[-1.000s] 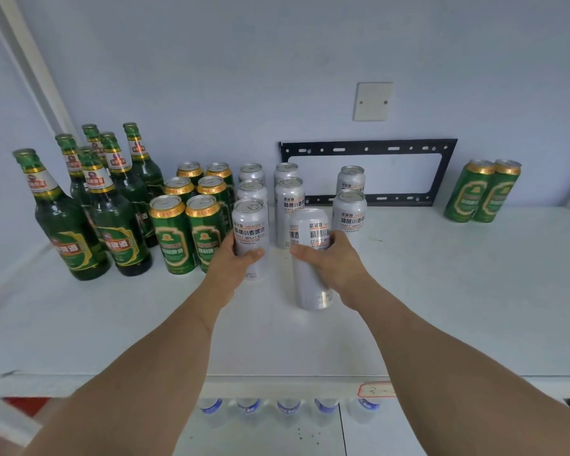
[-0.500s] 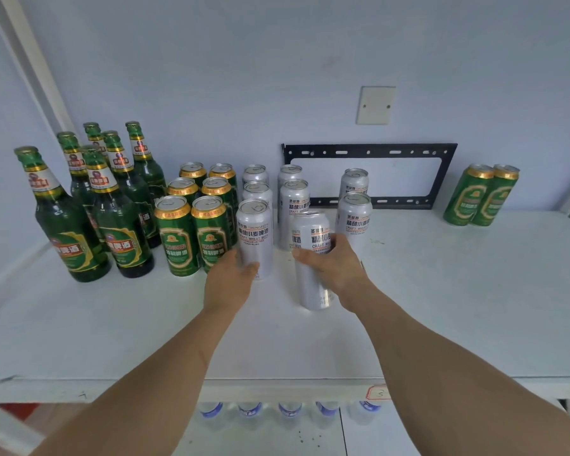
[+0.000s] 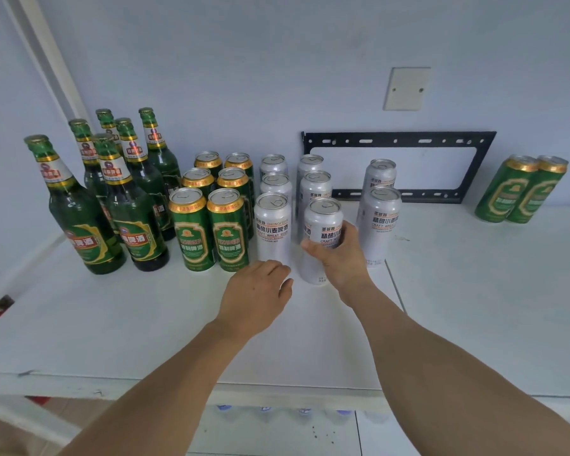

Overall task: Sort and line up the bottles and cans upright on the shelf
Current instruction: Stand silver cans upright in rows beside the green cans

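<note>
My right hand [image 3: 341,258] grips an upright silver can [image 3: 321,225] standing at the front of the right silver column on the white shelf [image 3: 145,317]. My left hand [image 3: 255,296] hovers just in front of another silver can [image 3: 272,230], off it, holding nothing, fingers loosely curled. Behind these stand more silver cans [image 3: 311,189] in two columns. Two other silver cans [image 3: 380,222] stand apart to the right. Green cans [image 3: 211,225] form two columns on the left, beside several green bottles [image 3: 79,222].
Two green cans [image 3: 522,189] stand alone at the far right against the wall. A black metal bracket [image 3: 399,139] leans on the wall behind the silver cans. Bottle caps [image 3: 264,409] show on a lower level under the shelf's front edge.
My left hand has let go of the front silver can and drawn back toward me. My right hand has pushed its silver can back, closer to the column.
</note>
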